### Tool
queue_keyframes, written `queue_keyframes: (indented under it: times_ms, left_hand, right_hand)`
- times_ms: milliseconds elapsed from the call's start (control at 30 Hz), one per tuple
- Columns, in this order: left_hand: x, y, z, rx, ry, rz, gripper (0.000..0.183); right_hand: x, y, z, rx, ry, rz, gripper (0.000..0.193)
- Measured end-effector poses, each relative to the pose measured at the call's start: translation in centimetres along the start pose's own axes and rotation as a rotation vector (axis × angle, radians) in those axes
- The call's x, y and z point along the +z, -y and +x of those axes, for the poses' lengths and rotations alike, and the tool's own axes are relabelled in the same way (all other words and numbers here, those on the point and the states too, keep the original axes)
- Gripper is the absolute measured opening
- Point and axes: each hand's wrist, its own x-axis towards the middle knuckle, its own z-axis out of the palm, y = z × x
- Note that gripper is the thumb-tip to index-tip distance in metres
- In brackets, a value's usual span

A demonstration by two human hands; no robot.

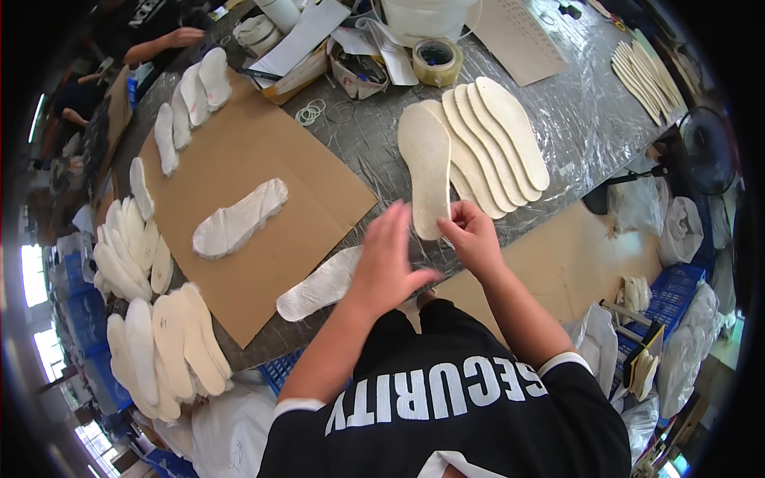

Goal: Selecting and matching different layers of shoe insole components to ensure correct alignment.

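Note:
My right hand (473, 237) pinches the near, narrow end of a cream shoe insole (425, 163) between thumb and fingers. That insole overlaps the left edge of a fanned stack of cream insoles (502, 135) on the table. My left hand (389, 259) is slightly blurred, its fingers stretched out and thumb apart, holding nothing. It hovers just left of the pinched insole and hides one end of a wrinkled white insole (315, 287) at the table's near edge. Another wrinkled white insole (239, 219) lies on the brown cardboard sheet (295, 151).
White insoles (191, 95) line the cardboard's far left edge, with piles of insoles (171, 342) at left. Behind stand a tape roll (437, 61), a white bucket (426, 16) and a cluttered box (358, 72). More insoles (647, 80) lie far right. Another person's hand (186, 37) shows at upper left.

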Motion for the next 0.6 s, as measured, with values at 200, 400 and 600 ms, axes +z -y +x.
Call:
queue_keyframes:
  times_ms: [200, 400, 600]
  left_hand:
    - [2.0, 2.3, 4.9, -0.354, -0.201, -0.588, 0.032]
    - [-9.1, 2.5, 1.1, 0.154, -0.203, -1.161, 0.038]
    - [-10.3, 2.5, -6.1, 0.148, -0.293, -1.291, 0.044]
  right_hand:
    - [-1.7, -0.3, 2.9, -0.708, -0.386, -1.120, 0.030]
    - [-5.2, -3.6, 4.5, -0.602, -0.367, -0.849, 0.031]
    - [-1.7, -3.2, 2.5, -0.229, 0.217, 0.391, 0.067]
